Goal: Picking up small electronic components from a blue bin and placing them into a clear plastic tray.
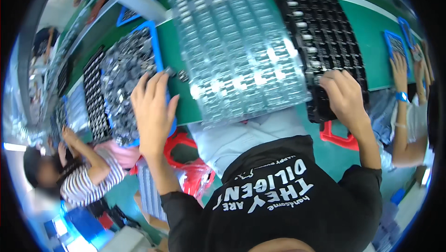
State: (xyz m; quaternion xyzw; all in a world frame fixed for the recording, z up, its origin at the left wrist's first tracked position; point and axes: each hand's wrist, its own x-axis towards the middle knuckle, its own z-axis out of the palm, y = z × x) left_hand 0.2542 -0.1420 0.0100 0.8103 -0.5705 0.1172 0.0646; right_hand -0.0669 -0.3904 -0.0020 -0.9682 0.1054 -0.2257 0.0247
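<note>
My left hand [152,105] reaches over the right edge of a blue-rimmed tray [158,47] heaped with small loose grey metal parts [125,77]. Its fingers are stretched out and the thumb stands apart; the fingertips are close to a small metal part [170,71] by the rim. My right hand [343,95] is over a black compartment tray [344,29], fingers curled together at its left column. A small silver part [318,79] shows at those fingertips, partly hidden. Further up that column sit several silver parts [302,25].
Between my hands lies a clear plastic compartment tray [232,43], its near edge overhanging the green table [183,105]. Another black tray [95,94] stands at the left. Co-workers sit on both sides, one in a striped shirt [90,182]. A red stool [339,135] is below.
</note>
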